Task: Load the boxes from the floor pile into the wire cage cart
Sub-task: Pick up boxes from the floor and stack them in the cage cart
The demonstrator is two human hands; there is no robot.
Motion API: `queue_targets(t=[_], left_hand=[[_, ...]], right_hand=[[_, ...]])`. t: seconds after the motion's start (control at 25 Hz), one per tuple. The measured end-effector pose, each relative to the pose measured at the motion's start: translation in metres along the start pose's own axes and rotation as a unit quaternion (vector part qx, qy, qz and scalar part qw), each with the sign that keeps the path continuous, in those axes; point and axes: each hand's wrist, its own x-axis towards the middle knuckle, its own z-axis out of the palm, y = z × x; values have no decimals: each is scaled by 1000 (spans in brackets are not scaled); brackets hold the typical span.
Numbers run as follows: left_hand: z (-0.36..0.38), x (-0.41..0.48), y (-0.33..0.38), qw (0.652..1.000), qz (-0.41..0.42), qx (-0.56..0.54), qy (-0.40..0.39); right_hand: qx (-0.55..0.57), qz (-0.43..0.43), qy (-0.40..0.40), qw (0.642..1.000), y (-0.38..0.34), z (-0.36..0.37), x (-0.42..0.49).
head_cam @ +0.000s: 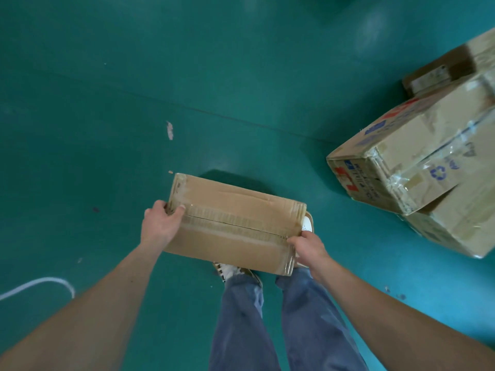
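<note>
Two hands on one box (233, 223). Your left hand (160, 223) grips its left end, thumb on top and fingers curled over the edge. Your right hand (308, 247) clamps the right end, fingers wrapped down the side. The box is held off the floor (107, 103), above your shoes (227, 269), taped seam up and skewed across the view.

The floor is smooth teal-green and glossy, with soft light patches and a thin seam line running across it. White scuff (169, 129) beyond the box, a few dark specks around. White cord (40, 285) loops on the floor at your left.

Pile (417, 145) sits on the floor well to your right: at least three cartons, stacked askew and tape-patched, the top one with red and blue print.
</note>
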Motion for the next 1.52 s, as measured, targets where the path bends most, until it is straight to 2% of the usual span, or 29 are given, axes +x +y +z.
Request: queue_targets(t=[0.12, 0.36, 0.6, 0.68, 0.76, 0.88, 0.96, 1.16, 1.32, 1.52], left_hand=[[-14, -35, 27, 999, 25, 6, 19], [-47, -120, 99, 998, 59, 14, 3], [-64, -226, 168, 999, 40, 17, 12], [-63, -259, 189, 998, 64, 24, -7], [-65, -303, 213, 991, 132, 13, -30], [-65, -366, 235, 978, 184, -92, -28], [-63, -415, 247, 973, 190, -130, -8], [-24, -547, 278, 964, 253, -76, 0], [29, -641, 301, 957, 258, -122, -55], [98, -761, 353, 913, 372, -91, -137]], right_hand=[[1, -21, 4, 1000, -3, -28, -21], [59, -68, 57, 994, -15, -114, -90], [111, -86, 49, 989, 12, -213, -171], [128, -83, 68, 986, 27, -243, -195], [180, -78, 85, 977, 51, -278, -231], [252, -75, 104, 959, 92, -310, -281], [301, -80, 118, 943, 122, -322, -317], [404, -86, 194, 890, 208, -370, -393], [483, -92, 273, 827, 279, -438, -432], [567, -144, 320, 745, 361, -528, -463]])
